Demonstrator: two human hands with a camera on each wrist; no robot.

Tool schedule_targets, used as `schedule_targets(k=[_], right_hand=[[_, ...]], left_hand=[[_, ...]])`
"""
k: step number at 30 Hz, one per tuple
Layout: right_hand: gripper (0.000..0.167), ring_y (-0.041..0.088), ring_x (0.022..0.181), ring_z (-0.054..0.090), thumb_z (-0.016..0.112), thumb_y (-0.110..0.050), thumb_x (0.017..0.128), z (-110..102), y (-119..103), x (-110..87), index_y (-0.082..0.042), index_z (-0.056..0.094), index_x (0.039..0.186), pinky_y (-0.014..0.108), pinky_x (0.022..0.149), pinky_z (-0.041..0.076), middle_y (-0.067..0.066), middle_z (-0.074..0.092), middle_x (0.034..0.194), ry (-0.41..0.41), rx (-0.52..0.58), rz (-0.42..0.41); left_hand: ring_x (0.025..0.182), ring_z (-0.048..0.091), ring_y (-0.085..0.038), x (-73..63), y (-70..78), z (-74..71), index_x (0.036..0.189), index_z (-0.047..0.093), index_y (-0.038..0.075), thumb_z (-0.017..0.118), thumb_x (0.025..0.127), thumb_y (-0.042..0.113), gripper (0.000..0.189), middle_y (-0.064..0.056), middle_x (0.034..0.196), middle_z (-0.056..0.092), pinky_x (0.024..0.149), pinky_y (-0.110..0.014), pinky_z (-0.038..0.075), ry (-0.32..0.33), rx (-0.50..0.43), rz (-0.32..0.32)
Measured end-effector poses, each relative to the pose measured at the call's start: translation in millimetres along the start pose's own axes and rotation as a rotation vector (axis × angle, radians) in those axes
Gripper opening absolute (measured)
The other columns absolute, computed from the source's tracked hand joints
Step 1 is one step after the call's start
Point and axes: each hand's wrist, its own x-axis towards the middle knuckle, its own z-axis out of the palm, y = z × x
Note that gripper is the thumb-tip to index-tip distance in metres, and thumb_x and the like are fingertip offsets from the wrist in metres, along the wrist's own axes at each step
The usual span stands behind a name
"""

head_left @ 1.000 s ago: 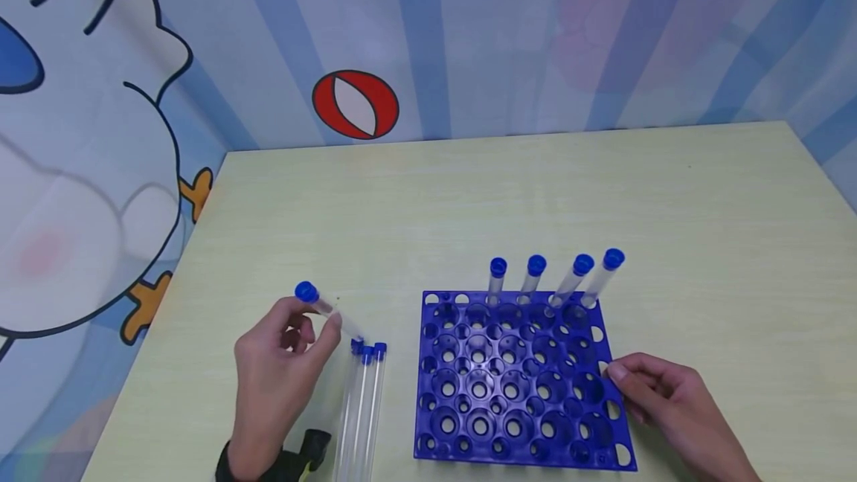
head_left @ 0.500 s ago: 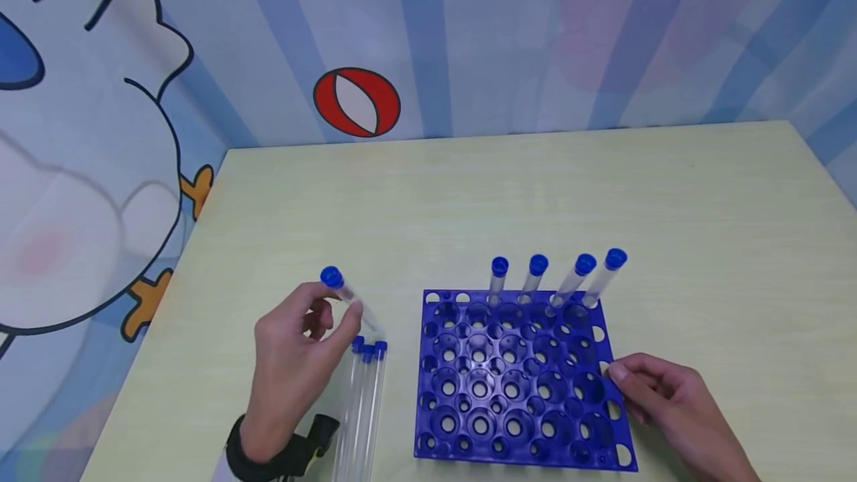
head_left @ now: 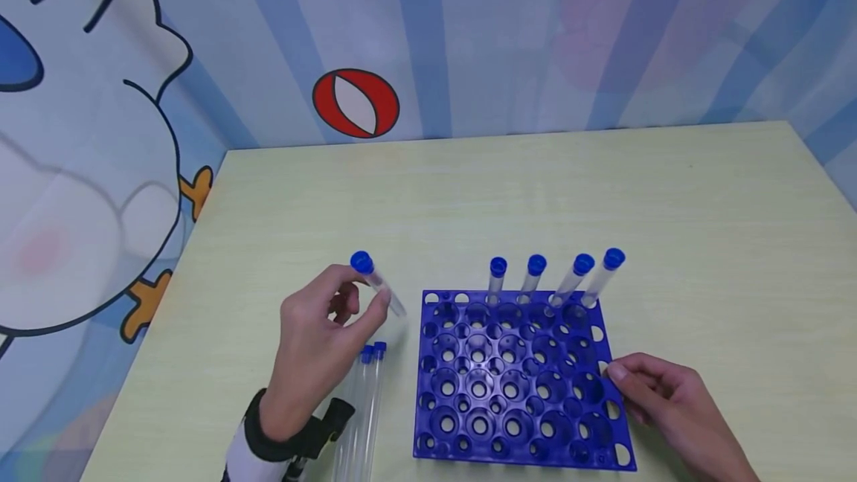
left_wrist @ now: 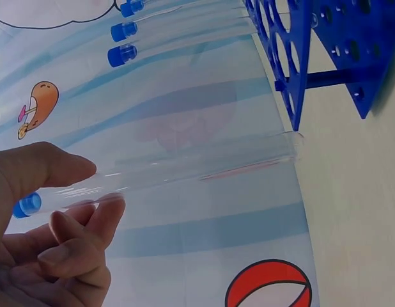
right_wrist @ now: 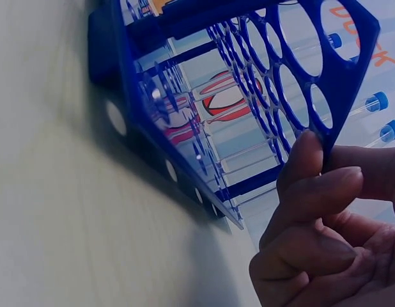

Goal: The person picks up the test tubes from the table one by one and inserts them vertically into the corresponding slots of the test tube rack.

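Observation:
My left hand point(head_left: 321, 341) pinches a clear test tube with a blue cap point(head_left: 383, 287) between thumb and fingers, left of the blue test tube rack point(head_left: 525, 457). The tube is tilted, its cap end up and to the left in the head view. In the left wrist view, the length of the held tube point(left_wrist: 204, 167) reaches toward the rack, with thumb and fingertips near its capped end. My right hand point(head_left: 669, 400) grips the rack's right edge; the right wrist view has its fingers point(right_wrist: 306, 160) on the top plate's edge. Several blue-capped tubes point(head_left: 581, 266) stand leaning in the rack's far row.
More capped test tubes point(head_left: 375, 400) lie side by side on the pale table point(head_left: 469, 207), left of the rack and partly hidden by my left hand and wrist strap point(head_left: 294, 437). A wall covering with printed cartoons point(head_left: 355, 103) rises behind the table.
My left hand has carried its tube up and to the right, away from the tubes on the table and nearer the rack. The right hand and rack have stayed put.

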Motion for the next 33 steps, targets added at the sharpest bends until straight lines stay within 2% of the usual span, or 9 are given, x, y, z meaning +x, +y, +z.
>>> schedule_targets(k=[6,16,25,33], right_hand=[[0.044,0.018,0.064,0.052,0.052,-0.04,0.091,-0.2,-0.9,-0.6,0.0,0.06,0.106,0.028,0.057,0.043,0.002,0.055,0.073,0.003,0.004,0.011],[0.041,0.018,0.062,0.051,0.052,-0.037,0.092,-0.1,-0.5,-1.0,0.001,0.06,0.105,0.029,0.055,0.042,0.001,0.054,0.071,-0.005,0.018,-0.014],[0.04,0.019,0.062,0.05,0.052,-0.038,0.092,-0.3,-2.3,-1.8,0.0,0.06,0.103,0.03,0.054,0.04,0.001,0.052,0.07,-0.006,0.014,-0.015],[0.044,0.018,0.063,0.051,0.053,-0.04,0.091,-0.9,-3.1,-1.9,0.0,0.06,0.105,0.029,0.054,0.042,0.002,0.054,0.072,-0.005,0.026,0.019]], left_hand=[[0.055,0.042,-0.008,9.8,5.4,1.3,0.091,0.062,0.007,0.073,0.075,0.009,0.02,0.005,0.064,0.046,0.048,-0.019,0.034,0.008,-0.012,0.044],[0.057,0.041,-0.009,23.5,13.1,14.9,0.093,0.061,0.007,0.072,0.077,0.012,0.02,0.004,0.064,0.045,0.049,-0.02,0.034,-0.042,-0.095,0.06],[0.056,0.042,-0.011,29.3,15.5,28.6,0.093,0.063,0.008,0.072,0.078,0.014,0.018,-0.002,0.065,0.048,0.048,-0.022,0.033,-0.079,-0.183,0.042],[0.058,0.045,-0.015,30.4,18.0,40.4,0.094,0.062,0.007,0.071,0.079,0.014,0.019,-0.002,0.066,0.05,0.049,-0.021,0.034,-0.11,-0.181,0.058]])
